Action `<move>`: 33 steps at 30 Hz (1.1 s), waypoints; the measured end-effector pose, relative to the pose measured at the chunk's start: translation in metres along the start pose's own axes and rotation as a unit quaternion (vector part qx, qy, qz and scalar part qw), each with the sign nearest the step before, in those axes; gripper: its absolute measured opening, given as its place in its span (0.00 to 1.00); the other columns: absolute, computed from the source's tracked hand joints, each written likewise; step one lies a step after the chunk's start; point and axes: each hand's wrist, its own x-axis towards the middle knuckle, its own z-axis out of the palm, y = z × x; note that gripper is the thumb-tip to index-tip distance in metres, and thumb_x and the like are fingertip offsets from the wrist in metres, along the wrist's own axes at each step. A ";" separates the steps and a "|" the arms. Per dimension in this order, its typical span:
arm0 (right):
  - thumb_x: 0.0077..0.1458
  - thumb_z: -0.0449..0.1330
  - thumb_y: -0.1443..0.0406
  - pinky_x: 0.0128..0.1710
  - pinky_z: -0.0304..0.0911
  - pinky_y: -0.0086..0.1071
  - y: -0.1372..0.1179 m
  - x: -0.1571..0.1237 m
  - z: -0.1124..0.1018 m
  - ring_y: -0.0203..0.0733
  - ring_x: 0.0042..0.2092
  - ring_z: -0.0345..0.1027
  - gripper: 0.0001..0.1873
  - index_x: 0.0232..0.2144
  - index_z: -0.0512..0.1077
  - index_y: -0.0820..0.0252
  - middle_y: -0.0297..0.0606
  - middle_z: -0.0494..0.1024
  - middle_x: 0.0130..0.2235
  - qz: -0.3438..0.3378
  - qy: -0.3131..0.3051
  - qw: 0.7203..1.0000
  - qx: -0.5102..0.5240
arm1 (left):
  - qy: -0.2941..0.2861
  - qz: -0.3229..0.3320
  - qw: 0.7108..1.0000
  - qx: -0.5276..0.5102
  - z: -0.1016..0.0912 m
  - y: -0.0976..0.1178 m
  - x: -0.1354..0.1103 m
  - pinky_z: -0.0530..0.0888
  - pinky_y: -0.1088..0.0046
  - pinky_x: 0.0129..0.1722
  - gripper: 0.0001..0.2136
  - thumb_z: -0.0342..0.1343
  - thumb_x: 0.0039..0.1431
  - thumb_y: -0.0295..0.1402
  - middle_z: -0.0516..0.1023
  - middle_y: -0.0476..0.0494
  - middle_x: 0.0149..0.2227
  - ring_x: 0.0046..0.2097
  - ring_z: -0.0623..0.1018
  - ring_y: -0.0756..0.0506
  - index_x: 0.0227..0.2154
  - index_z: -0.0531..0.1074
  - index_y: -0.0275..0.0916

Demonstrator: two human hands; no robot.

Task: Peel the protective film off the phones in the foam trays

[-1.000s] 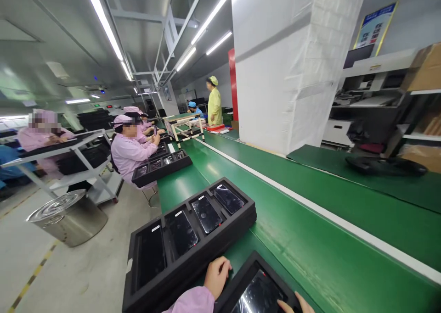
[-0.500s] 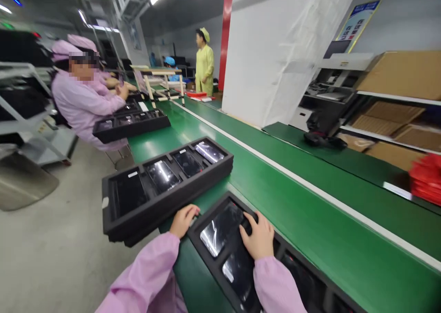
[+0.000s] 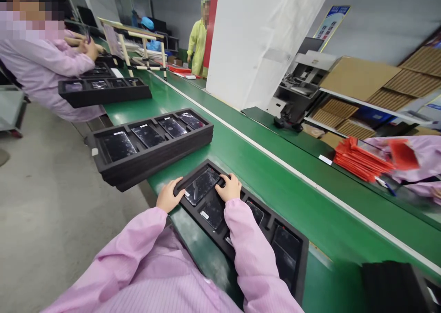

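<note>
A black foam tray (image 3: pixel 268 226) lies at an angle on the green bench before me, with phone-sized glossy dark screens in its compartments. My left hand (image 3: pixel 168 195) grips the tray's left corner, fingers on the outer edge and thumb by the white label of the end screen (image 3: pixel 202 185). My right hand (image 3: pixel 230 187) rests over the tray with fingers bent and apart, tips at that screen's right edge. Beside it sits a second screen (image 3: pixel 212 212), also labelled. My right forearm hides part of the middle compartments.
A stack of similar filled trays (image 3: pixel 155 157) stands to the left, overhanging the bench edge. Another tray stack (image 3: pixel 106 92) lies beyond it, near a co-worker in pink. Red packets (image 3: pixel 358 159) lie across the bench by another person's sleeve. Black foam pieces (image 3: pixel 392 285) sit at lower right.
My view has swung right and down, bringing the tray's right end and the dark foam pieces into sight. Both hands stay at the same end of the tray.
</note>
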 end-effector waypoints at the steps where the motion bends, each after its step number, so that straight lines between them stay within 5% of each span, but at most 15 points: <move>1: 0.51 0.64 0.62 0.58 0.50 0.45 0.000 -0.003 0.001 0.52 0.59 0.59 0.23 0.51 0.75 0.54 0.48 0.67 0.56 0.001 0.003 1.000 0.002 | 0.004 0.000 1.000 0.008 0.000 0.001 -0.001 0.69 0.55 0.56 0.22 0.50 0.59 0.39 0.74 0.38 0.54 0.54 0.74 0.36 0.55 0.68 0.38; 10: 0.54 0.64 0.61 0.58 0.50 0.46 -0.005 -0.010 0.002 0.53 0.57 0.57 0.22 0.52 0.73 0.56 0.48 0.66 0.55 -0.027 0.035 0.999 -0.003 | -0.005 0.021 1.000 0.006 -0.002 0.004 0.000 0.71 0.57 0.52 0.21 0.44 0.54 0.30 0.76 0.37 0.48 0.50 0.76 0.37 0.50 0.70 0.36; 18: 0.60 0.60 0.62 0.48 0.54 0.44 -0.027 0.029 0.012 0.50 0.44 0.60 0.13 0.47 0.77 0.56 0.44 0.70 0.39 -0.077 0.010 0.997 -0.017 | -0.026 0.019 0.999 -0.023 -0.010 0.000 -0.004 0.71 0.60 0.52 0.20 0.42 0.57 0.29 0.75 0.39 0.50 0.52 0.74 0.39 0.52 0.68 0.37; 27: 0.63 0.58 0.65 0.52 0.54 0.47 -0.022 0.031 0.011 0.48 0.45 0.65 0.06 0.39 0.75 0.56 0.40 0.75 0.42 -0.123 0.015 0.991 0.043 | -0.079 0.037 0.996 -0.038 -0.021 0.006 -0.004 0.69 0.62 0.51 0.21 0.45 0.56 0.26 0.72 0.42 0.52 0.52 0.73 0.41 0.52 0.68 0.41; 33: 0.63 0.55 0.68 0.48 0.64 0.40 -0.014 0.029 -0.003 0.44 0.45 0.71 0.05 0.40 0.71 0.57 0.40 0.78 0.44 -0.187 -0.028 0.976 0.105 | -0.078 0.053 0.995 -0.028 -0.024 0.010 -0.003 0.69 0.63 0.49 0.20 0.49 0.56 0.27 0.72 0.40 0.51 0.50 0.73 0.40 0.52 0.68 0.40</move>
